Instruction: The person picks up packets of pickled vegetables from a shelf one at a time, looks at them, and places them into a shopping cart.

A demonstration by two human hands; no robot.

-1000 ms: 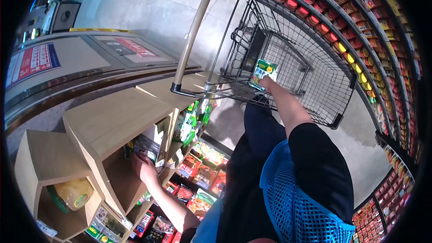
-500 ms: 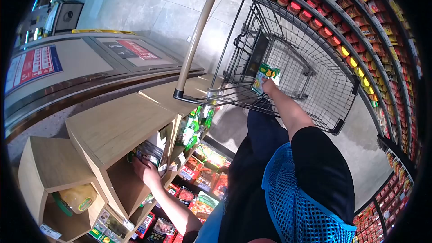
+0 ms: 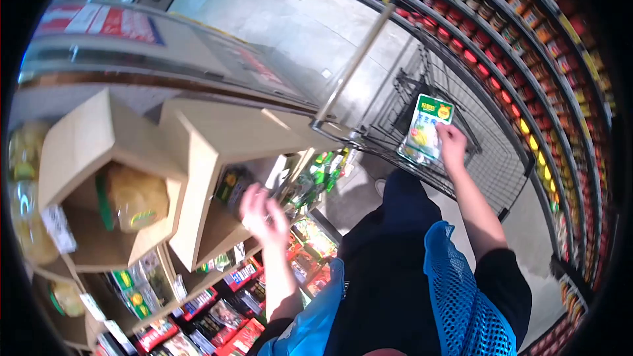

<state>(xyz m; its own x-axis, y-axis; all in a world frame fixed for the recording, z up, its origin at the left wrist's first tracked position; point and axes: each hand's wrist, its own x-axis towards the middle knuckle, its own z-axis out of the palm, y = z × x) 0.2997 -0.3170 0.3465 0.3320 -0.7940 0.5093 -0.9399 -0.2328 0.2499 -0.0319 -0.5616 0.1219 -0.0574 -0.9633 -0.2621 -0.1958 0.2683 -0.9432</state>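
My right hand (image 3: 452, 144) pinches the side of a green-and-white food packet (image 3: 427, 125) printed with yellow fruit-like pictures. It holds the packet upright over the near part of a black wire shopping cart (image 3: 491, 138). On the left, my left hand (image 3: 265, 214) is slightly blurred, its fingers loosely apart with nothing visible in them. It hovers in front of an open wooden shelf box (image 3: 198, 204), where dark packets (image 3: 234, 184) stand inside.
A hexagonal wooden box (image 3: 79, 178) holds a yellowish jar with a green lid (image 3: 135, 194). Colourful food packs (image 3: 224, 316) fill the lower shelf, and green bags (image 3: 323, 171) hang beyond. Shelves of jars (image 3: 481, 59) curve along the right. The cart handle (image 3: 356, 59) crosses the aisle.
My left hand has drawn back from the dark packets in the shelf box. My right hand has lifted the green-and-white packet up and turned its front towards me. The view has shifted left.
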